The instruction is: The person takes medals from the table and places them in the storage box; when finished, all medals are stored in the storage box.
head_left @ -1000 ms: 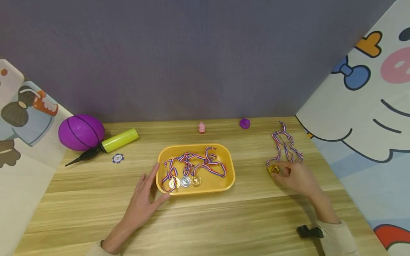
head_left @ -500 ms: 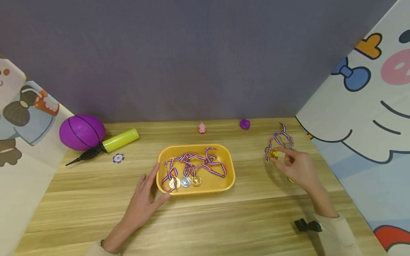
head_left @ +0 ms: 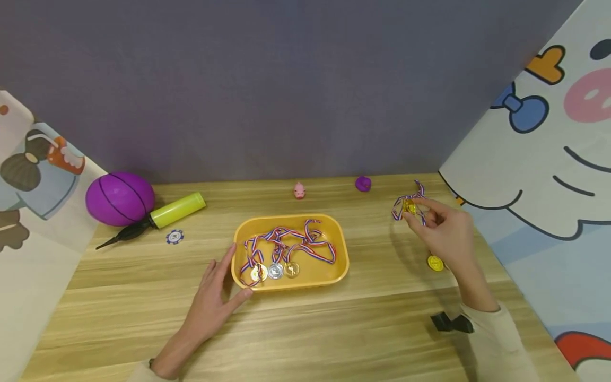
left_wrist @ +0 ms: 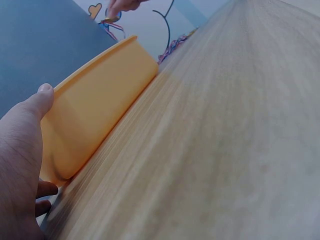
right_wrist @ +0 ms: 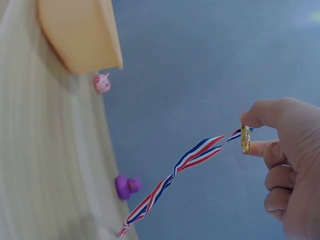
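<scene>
gold medal point(head_left: 409, 206) raised in right grip point(head_left: 447, 233)

right grip: thumb and index finger clamped on the medal, striped ribbon point(right_wrist: 174, 174) hanging below. second gold medal point(head_left: 435, 263) lies beneath, on the counter point(head_left: 334, 334). left grip point(head_left: 210, 303): digits apart, touching the yellow tray point(head_left: 319, 269) of ribboned medals point(head_left: 275, 271).

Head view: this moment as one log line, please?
right hand: pinches gold medal, aloft | left hand: touches yellow tray | tray: three medals | table: another gold medal

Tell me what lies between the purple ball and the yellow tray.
The head view shows a pump and a small round chip between the purple ball and the yellow tray, with the left hand at the tray's left end.
</scene>
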{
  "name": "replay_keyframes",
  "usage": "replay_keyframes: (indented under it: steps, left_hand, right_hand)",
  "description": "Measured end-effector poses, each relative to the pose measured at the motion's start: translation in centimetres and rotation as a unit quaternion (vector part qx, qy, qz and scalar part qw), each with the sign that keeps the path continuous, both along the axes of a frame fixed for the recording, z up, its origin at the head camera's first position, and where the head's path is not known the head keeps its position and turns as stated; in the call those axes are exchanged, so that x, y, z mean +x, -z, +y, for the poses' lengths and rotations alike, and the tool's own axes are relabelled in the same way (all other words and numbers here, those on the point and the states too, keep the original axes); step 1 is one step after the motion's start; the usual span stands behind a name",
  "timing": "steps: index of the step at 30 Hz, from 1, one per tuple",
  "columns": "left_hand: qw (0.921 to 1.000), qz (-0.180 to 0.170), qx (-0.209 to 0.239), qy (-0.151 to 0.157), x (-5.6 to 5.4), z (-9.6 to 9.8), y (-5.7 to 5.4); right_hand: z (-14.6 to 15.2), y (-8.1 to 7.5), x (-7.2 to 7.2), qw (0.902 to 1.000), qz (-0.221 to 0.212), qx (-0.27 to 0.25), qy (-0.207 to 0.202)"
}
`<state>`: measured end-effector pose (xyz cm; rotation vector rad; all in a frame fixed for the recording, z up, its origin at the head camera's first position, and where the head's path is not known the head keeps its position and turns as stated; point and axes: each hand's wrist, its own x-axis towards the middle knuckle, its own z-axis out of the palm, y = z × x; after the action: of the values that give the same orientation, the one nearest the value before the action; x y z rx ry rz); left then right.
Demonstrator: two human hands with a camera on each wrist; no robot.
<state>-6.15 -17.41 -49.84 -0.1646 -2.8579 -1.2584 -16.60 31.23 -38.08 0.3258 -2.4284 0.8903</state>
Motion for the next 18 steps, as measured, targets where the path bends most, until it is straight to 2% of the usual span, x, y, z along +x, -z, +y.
replay_keyframes:
  steps: [8,18]
  left_hand:
    - [1.0000,-0.002,0.003,0.001,0.0,0.0,0.0]
    - [1.0000,-0.006,0.004,-0.001,0.0,0.0,-0.1]
  right_hand:
    - [-1.5,-1.0,-0.5,0.9975,0.002,-0.070,-0.013]
    - [-3.1,-2.1,-0.9,0.9957,0.050,-0.071,-0.034]
